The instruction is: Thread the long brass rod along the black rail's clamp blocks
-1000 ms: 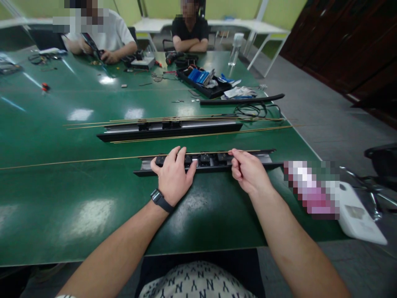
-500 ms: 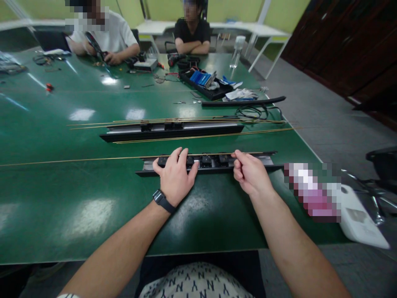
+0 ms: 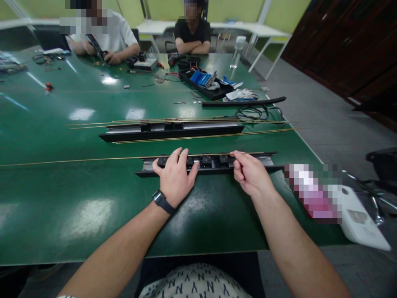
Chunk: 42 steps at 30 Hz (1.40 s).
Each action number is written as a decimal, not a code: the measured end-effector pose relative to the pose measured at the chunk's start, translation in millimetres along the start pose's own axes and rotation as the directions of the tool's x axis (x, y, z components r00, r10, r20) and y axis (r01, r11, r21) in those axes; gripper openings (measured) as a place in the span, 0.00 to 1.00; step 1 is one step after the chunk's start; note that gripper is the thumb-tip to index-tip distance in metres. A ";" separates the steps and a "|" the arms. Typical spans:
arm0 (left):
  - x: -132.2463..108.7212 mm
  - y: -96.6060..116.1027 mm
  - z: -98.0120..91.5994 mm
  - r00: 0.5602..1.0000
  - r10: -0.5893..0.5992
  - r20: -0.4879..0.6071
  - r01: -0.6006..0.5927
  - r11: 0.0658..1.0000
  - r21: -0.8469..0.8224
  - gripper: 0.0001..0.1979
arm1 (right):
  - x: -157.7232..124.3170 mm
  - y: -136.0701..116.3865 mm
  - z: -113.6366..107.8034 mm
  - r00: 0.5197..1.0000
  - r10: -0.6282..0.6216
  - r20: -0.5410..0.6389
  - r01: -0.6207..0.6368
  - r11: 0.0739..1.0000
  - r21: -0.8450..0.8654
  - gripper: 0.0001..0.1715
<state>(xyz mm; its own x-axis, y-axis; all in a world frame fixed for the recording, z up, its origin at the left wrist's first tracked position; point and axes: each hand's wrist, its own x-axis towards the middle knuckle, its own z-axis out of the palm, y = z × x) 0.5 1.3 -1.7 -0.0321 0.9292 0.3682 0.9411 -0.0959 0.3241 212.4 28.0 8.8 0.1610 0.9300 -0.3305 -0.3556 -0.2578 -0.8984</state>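
A long black rail with a silvery channel (image 3: 266, 161) lies across the table in front of me, with several black blocks (image 3: 206, 160) set inside it. My left hand (image 3: 175, 176) rests over its left half, fingers spread across the blocks and far edge, hiding part of them. Along the rail's far side runs a thin brass-coloured rod (image 3: 93, 159), stretching well out to the left. My right hand (image 3: 249, 171) pinches this rod near its right end between thumb and forefinger, above the rail; the other fingers are curled in.
Behind lies a similar rail (image 3: 173, 133) with thin rods along it. Farther back are a black strip (image 3: 243, 102), a coiled cable (image 3: 252, 111), gloves (image 3: 241, 94) and a black tray (image 3: 204, 85). A white object (image 3: 361, 215) overhangs the right edge. Two people sit opposite.
My right fingertips have shifted very slightly left along with the rod. My left hand and the rail look the same.
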 end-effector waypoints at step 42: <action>0.7 0.3 -0.4 1.000 -0.011 0.009 0.011 1.000 0.010 0.23 | -1.9 -1.0 5.0 0.998 0.014 -0.055 -0.014 1.000 0.001 0.10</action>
<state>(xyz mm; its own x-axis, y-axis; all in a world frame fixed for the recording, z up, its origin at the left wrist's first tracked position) 0.7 1.8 -1.0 -0.0391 0.9333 0.3569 0.9441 -0.0825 0.3192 207.9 27.9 11.8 0.2060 0.9107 -0.3581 -0.3588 -0.2702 -0.8935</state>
